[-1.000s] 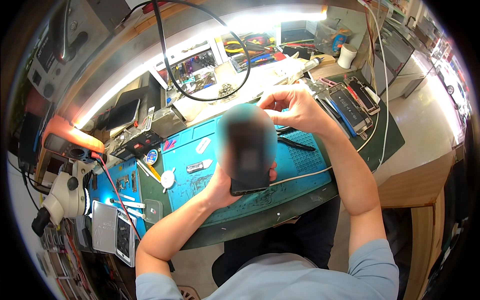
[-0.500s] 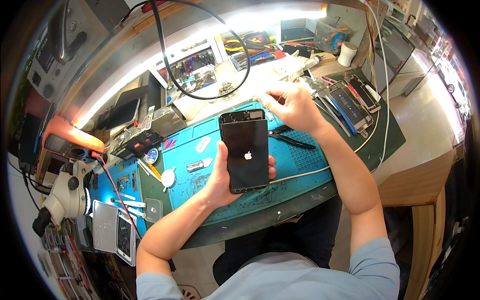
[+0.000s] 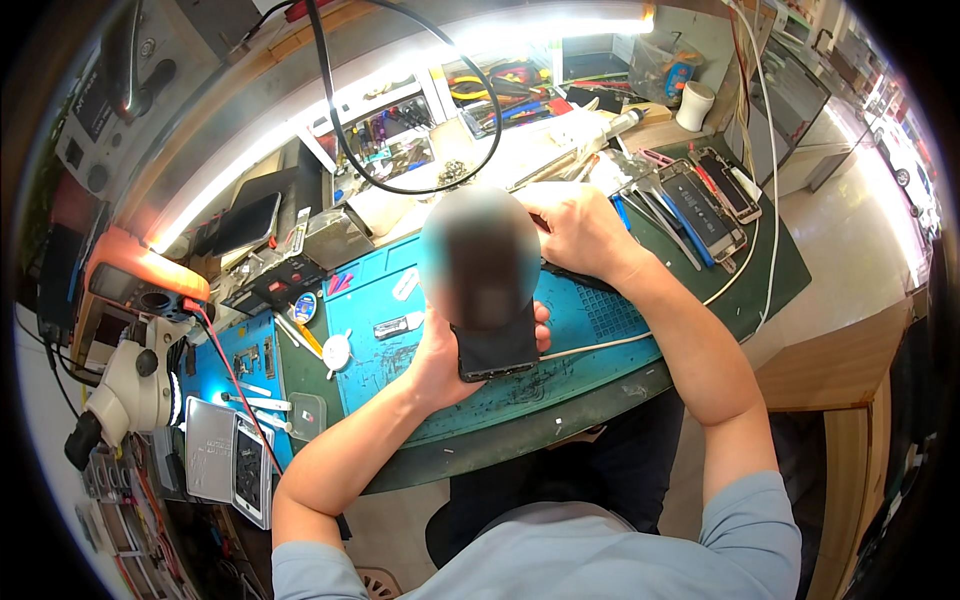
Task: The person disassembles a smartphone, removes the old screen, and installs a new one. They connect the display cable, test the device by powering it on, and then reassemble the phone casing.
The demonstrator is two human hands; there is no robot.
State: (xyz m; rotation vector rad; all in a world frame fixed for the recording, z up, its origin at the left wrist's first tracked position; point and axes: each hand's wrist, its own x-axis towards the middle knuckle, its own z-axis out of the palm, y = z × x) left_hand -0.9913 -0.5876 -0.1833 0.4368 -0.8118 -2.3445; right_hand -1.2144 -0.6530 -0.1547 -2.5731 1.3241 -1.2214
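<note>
My left hand [image 3: 434, 358] is wrapped round a smartphone [image 3: 500, 352], thumb along its left edge and fingertips showing at its right edge. The phone's lower screen is dark, and a round blur hides its upper part. At the phone's upper right, my right hand [image 3: 588, 232] has its fingers curled together in a pinch. The blur covers those fingertips, so whatever they hold or touch cannot be made out. Beneath both hands lies a blue work mat [image 3: 372, 388]. Black-handled cutters [image 3: 575, 280] rest partly under my right hand.
A white cable [image 3: 610, 346] runs rightward from the phone. Opened phone parts [image 3: 700, 215] and tweezers lie at the right. An orange multimeter [image 3: 140, 275], a microscope [image 3: 125, 395] and a metal case [image 3: 212, 452] stand left. A black cable loop [image 3: 328, 100] hangs above the bench.
My right hand has moved down and slightly right, to the phone's upper right edge. The lit logo and the phone's top are now behind a blur. My left hand keeps its hold.
</note>
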